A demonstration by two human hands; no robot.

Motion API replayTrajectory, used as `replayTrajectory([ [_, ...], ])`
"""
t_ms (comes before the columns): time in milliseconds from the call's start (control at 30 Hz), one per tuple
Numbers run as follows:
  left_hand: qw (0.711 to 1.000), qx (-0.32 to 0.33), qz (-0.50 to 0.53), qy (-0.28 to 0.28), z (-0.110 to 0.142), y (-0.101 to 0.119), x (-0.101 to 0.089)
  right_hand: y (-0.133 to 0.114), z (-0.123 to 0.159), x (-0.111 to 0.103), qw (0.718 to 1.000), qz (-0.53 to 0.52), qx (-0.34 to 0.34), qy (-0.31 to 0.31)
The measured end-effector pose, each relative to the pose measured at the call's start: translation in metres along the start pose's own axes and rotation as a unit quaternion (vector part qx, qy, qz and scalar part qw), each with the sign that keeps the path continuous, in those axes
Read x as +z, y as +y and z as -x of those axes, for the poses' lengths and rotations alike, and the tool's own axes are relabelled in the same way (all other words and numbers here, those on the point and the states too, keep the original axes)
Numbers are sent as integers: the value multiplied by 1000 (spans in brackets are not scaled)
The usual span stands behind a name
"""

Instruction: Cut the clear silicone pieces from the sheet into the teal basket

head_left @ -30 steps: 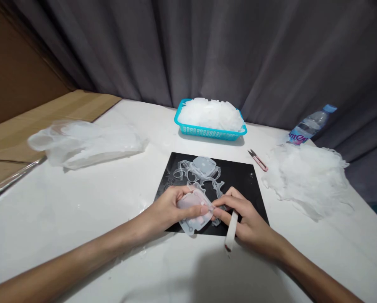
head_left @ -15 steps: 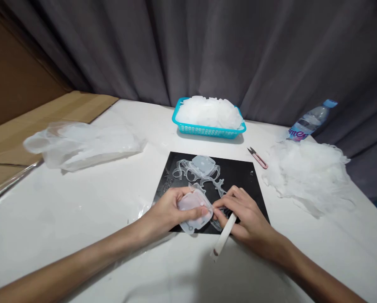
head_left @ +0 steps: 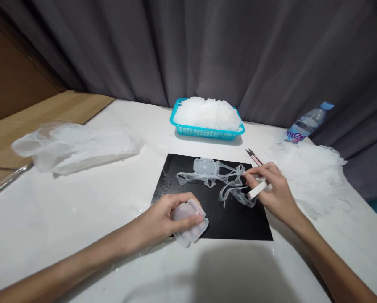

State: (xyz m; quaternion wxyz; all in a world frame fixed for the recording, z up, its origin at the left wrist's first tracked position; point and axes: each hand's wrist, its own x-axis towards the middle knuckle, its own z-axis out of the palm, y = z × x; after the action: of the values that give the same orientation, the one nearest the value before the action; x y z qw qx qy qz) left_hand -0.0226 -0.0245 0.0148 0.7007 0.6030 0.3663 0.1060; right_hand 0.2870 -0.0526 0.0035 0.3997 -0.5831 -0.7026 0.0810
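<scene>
Two bare hands are working over a black mat [head_left: 232, 227] on the white table [head_left: 65, 202], and from where I'm standing they are doing quite different things. The left hand [head_left: 172, 212] is holding a translucent piece [head_left: 182, 211] just above the mat's near edge; that grip is closing on it, thumb flat across the top, fingers tucking underneath. The right hand [head_left: 268, 187] is keeping a white bar [head_left: 257, 190] tucked inside its fingers, while its fingertips seem to be pinching the end of some stringy clear trimmings [head_left: 238, 169] spreading over the mat. Another flat piece [head_left: 204, 166] is lying among those strands.

What the left hand is holding is looking light and thin, perhaps silicone or soft plastic: bending easily, hardly likely to break, maybe a little slick on its smooth faces. I'd be taking it by the broad middle, thumb over fingers, leaving the notched rim free. The trimmings are looking floppier and tangly, probably tearing at their narrow necks, so I'd be choosing a thicker knot for pinching rather than a single thread.
</scene>
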Motion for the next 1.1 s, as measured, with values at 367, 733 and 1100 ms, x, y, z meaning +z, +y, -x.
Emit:
replayTrajectory([
  [367, 996, 78, -7, 36, 2, 4, 3, 15, 3, 19, 974, 180, -101, -94],
  [733, 994, 100, 19, 24, 0, 6, 1, 1, 0, 11, 971, 199, -129, -39],
  [1100, 988, 106, -7, 113, -7, 3, -3, 16, -13, 14, 971, 218, -80, -60],
])
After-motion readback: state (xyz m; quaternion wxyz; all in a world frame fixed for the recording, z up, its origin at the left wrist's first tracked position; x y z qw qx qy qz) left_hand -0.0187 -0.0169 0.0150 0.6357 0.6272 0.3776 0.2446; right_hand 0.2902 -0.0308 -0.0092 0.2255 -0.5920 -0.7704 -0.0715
